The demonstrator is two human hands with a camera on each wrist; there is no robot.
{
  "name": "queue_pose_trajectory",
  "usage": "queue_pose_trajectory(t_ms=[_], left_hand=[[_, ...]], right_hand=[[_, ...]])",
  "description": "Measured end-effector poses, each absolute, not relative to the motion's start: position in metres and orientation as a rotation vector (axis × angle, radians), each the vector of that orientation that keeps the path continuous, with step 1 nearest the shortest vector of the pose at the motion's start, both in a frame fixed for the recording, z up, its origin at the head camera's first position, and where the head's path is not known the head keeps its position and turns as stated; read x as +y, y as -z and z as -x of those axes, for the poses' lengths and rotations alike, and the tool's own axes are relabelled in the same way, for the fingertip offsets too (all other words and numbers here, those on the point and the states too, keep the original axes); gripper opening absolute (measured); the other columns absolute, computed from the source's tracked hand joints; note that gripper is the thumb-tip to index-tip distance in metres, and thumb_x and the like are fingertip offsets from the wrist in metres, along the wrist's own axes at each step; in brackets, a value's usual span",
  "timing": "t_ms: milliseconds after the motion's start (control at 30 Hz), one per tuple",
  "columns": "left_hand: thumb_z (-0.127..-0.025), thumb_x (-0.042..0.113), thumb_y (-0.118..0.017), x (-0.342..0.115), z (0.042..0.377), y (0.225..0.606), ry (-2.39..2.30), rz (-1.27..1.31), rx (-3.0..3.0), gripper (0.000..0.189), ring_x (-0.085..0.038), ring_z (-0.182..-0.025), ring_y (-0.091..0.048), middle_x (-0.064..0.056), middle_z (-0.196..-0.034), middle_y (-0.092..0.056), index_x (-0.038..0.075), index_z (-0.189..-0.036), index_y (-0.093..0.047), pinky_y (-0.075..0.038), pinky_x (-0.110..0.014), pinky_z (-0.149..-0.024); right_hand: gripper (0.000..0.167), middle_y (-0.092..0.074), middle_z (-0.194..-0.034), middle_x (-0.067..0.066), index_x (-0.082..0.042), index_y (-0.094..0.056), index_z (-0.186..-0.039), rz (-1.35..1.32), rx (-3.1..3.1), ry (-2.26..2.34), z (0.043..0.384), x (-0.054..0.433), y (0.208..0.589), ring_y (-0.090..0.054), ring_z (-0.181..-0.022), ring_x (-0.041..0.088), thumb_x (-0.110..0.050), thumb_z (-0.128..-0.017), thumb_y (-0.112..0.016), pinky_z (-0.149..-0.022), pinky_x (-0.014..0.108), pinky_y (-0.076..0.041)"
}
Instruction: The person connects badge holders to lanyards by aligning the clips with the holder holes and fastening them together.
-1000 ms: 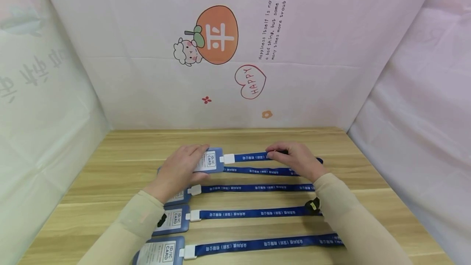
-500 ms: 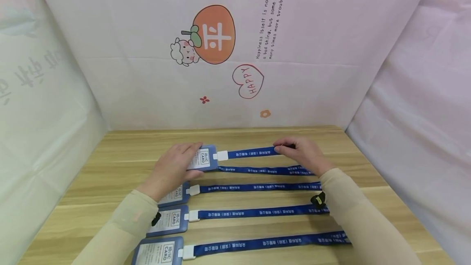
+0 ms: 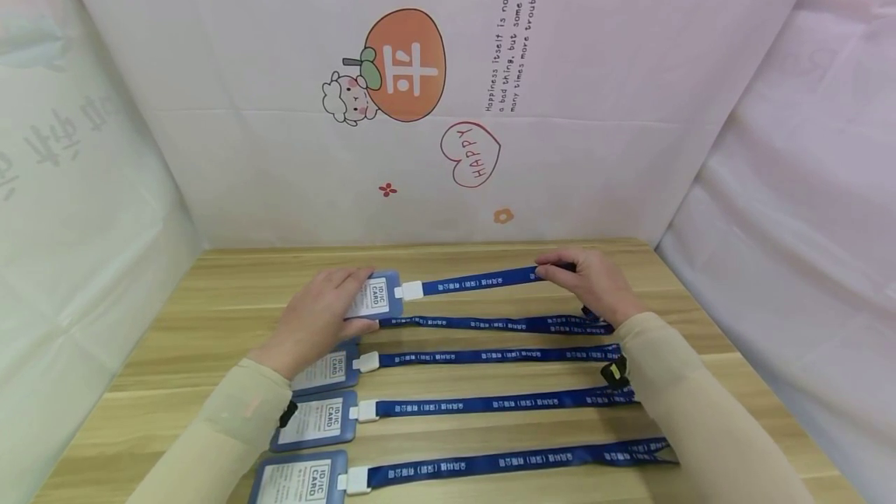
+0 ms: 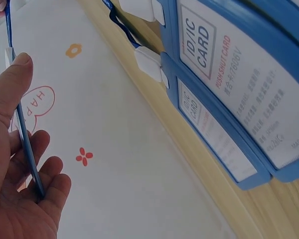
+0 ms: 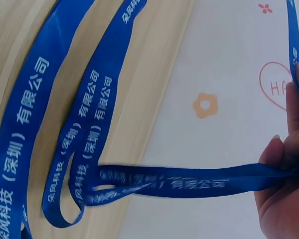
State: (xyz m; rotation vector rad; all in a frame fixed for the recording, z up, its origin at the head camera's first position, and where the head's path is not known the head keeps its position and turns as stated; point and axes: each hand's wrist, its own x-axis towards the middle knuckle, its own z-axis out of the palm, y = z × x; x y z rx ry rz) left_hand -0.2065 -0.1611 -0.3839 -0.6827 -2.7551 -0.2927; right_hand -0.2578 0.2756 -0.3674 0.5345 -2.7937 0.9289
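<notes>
My left hand (image 3: 315, 321) grips a blue ID card holder (image 3: 385, 294) with thumb and fingers, raised over the far part of the table. In the left wrist view that card holder (image 4: 26, 144) shows edge-on between the thumb and curled fingers. A white clip (image 3: 413, 291) joins it to a blue printed lanyard (image 3: 476, 281). To the right, my right hand (image 3: 591, 286) pinches this lanyard and holds it taut, sloping up. The right wrist view shows more lanyard strap (image 5: 199, 181) running from the right hand (image 5: 281, 199) to a loop over the table.
Several blue card holders (image 3: 318, 418) lie in a column at the left, closer to the body. Their lanyards (image 3: 504, 403) stretch right in roughly parallel rows on the wooden table (image 3: 231, 286). A white printed cloth (image 3: 315, 201) stands behind the table, with cloth at both sides.
The right hand has moved right and up, raising the lanyard. The left hand has shifted slightly left and up with the card holder. The lying card holders have stayed in place.
</notes>
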Motion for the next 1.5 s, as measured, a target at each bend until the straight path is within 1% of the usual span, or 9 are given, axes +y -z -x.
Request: queue_pose_trajectory(t_ms=[167,467,600,767,1167,1400,1500], left_hand=[[-0.087,0.046,-0.084,-0.166,0.207,0.384,0.306,0.665,-2.747,0.087,-0.038,-0.138,-0.054,-0.016,-0.149,-0.059,0.007,-0.156,-0.047,-0.046,-0.056,-0.114],[-0.088,0.044,-0.083,-0.180,0.214,0.388,0.290,0.651,-2.768,0.086,-0.040,-0.138,-0.054,-0.019,-0.148,-0.059,0.004,-0.155,-0.046,-0.045,-0.057,-0.115],[-0.090,0.043,-0.082,-0.189,0.219,0.390,0.281,0.646,-2.787,0.085,-0.042,-0.138,-0.053,-0.021,-0.148,-0.058,0.002,-0.155,-0.046,-0.043,-0.058,-0.117],[-0.090,0.042,-0.083,-0.199,0.225,0.396,0.294,0.612,-2.839,0.086,-0.043,-0.141,-0.049,-0.021,-0.152,-0.055,0.001,-0.155,-0.045,-0.039,-0.060,-0.118],[-0.090,0.041,-0.083,-0.210,0.238,0.407,0.329,0.523,-2.952,0.087,-0.046,-0.145,-0.043,-0.023,-0.155,-0.051,0.002,-0.157,-0.043,-0.035,-0.064,-0.119],[-0.090,0.039,-0.083,-0.213,0.245,0.413,0.386,0.468,-2.986,0.087,-0.049,-0.141,-0.046,-0.027,-0.153,-0.048,0.004,-0.158,-0.041,-0.040,-0.067,-0.114],[-0.091,0.039,-0.082,-0.214,0.248,0.416,0.412,0.436,-3.010,0.087,-0.048,-0.141,-0.045,-0.027,-0.154,-0.047,0.005,-0.159,-0.041,-0.039,-0.067,-0.115]], right_hand=[[0.032,-0.074,-0.127,0.005,-0.019,-0.076,-0.124,-0.527,-2.780,-0.931,0.261,0.281,0.365,-0.070,-0.116,0.030,-0.041,-0.103,-0.066,-0.095,0.054,-0.059],[0.038,-0.071,-0.134,0.008,-0.019,-0.074,-0.129,-0.477,-2.813,-0.882,0.264,0.291,0.363,-0.067,-0.123,0.034,-0.044,-0.104,-0.064,-0.100,0.057,-0.055],[0.036,-0.072,-0.132,0.009,-0.017,-0.074,-0.128,-0.464,-2.823,-0.846,0.265,0.298,0.365,-0.067,-0.121,0.035,-0.042,-0.104,-0.064,-0.099,0.058,-0.055],[0.033,-0.073,-0.130,0.011,-0.014,-0.075,-0.127,-0.472,-2.831,-0.799,0.268,0.304,0.368,-0.068,-0.120,0.037,-0.037,-0.105,-0.064,-0.099,0.058,-0.055],[0.027,-0.074,-0.127,0.015,-0.011,-0.075,-0.124,-0.469,-2.864,-0.635,0.272,0.307,0.375,-0.070,-0.115,0.038,-0.028,-0.105,-0.065,-0.096,0.059,-0.056],[0.024,-0.075,-0.123,0.015,-0.010,-0.076,-0.122,-0.469,-2.880,-0.535,0.273,0.311,0.379,-0.071,-0.112,0.039,-0.025,-0.104,-0.066,-0.096,0.060,-0.056],[0.025,-0.075,-0.123,0.015,-0.010,-0.076,-0.122,-0.457,-2.889,-0.519,0.273,0.312,0.382,-0.071,-0.112,0.039,-0.025,-0.104,-0.066,-0.095,0.060,-0.056]])
